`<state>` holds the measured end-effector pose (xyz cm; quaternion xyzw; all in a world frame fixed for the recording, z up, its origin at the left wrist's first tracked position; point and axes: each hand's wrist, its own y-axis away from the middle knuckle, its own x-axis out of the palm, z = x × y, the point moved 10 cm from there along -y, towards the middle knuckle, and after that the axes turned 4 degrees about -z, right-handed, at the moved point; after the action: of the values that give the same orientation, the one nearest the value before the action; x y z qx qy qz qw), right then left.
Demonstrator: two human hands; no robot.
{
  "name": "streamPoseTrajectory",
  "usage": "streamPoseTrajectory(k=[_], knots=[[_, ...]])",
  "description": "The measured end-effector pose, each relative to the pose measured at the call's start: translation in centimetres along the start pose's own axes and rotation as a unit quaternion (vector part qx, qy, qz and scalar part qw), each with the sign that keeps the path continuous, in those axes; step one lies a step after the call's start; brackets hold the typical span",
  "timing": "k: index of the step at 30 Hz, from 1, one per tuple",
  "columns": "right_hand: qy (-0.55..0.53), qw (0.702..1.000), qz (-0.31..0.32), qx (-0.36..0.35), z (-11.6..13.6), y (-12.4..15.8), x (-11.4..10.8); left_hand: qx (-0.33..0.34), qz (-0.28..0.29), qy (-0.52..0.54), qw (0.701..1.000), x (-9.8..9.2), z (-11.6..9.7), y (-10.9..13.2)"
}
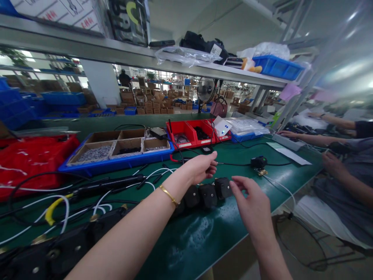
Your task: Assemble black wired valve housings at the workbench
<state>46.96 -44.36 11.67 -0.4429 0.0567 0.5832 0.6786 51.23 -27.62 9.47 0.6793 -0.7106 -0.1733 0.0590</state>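
Note:
My left hand (pixel 201 167) reaches forward over the green bench, wearing a gold bracelet, fingers curled together near a thin black cable (pixel 236 164); what they pinch is hidden. My right hand (pixel 249 196) hovers with fingers bent, its fingertips touching the rightmost of a row of black block-shaped parts (pixel 207 194) lying on the mat. Another small black part with a brass fitting (pixel 259 163) sits farther right on the cable.
A blue tray (pixel 116 163) of cardboard boxes with small metal parts stands behind, red bins (pixel 192 134) beside it. White and black cables (pixel 87 194) sprawl at left, near a red bag (pixel 32 155). A co-worker's arms (pixel 335 155) work at the right. Bench edge runs diagonally.

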Motion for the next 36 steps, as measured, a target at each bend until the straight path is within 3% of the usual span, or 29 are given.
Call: streamPoseTrajectory(k=[2, 5, 8, 13, 19, 21, 26, 36], knots=[[-0.044, 0.997, -0.019, -0.062, 2.8, -0.6, -0.8, -0.012, 0.037, 0.109, 0.993, 1.1, -0.3, 1.4], [-0.050, 0.993, 0.001, -0.103, 5.3, -1.3, -0.2, -0.033, 0.111, 0.219, 0.969, 3.2, -0.4, 3.4], [-0.045, 0.993, 0.048, -0.096, 5.5, -1.2, 1.2, -0.059, 0.156, 0.290, 0.942, 4.2, 0.3, 4.7], [-0.101, 0.983, 0.121, -0.091, 5.0, 0.5, 2.1, -0.110, 0.138, 0.349, 0.920, 3.6, 2.6, 5.7], [-0.135, 0.986, 0.091, -0.041, 4.2, 1.6, 1.3, -0.107, 0.105, 0.335, 0.930, 2.9, 3.0, 7.5], [-0.180, 0.980, 0.079, 0.018, 2.9, 1.8, 1.5, -0.109, 0.101, 0.302, 0.942, 2.9, 2.9, 8.2], [-0.301, 0.934, 0.100, 0.166, -0.5, 3.4, 3.9, -0.094, 0.049, 0.183, 0.977, 1.7, 3.7, 8.5], [-0.362, 0.899, 0.080, 0.234, -0.9, 4.6, 4.9, -0.050, 0.014, 0.086, 0.995, 0.5, 5.0, 7.2]])
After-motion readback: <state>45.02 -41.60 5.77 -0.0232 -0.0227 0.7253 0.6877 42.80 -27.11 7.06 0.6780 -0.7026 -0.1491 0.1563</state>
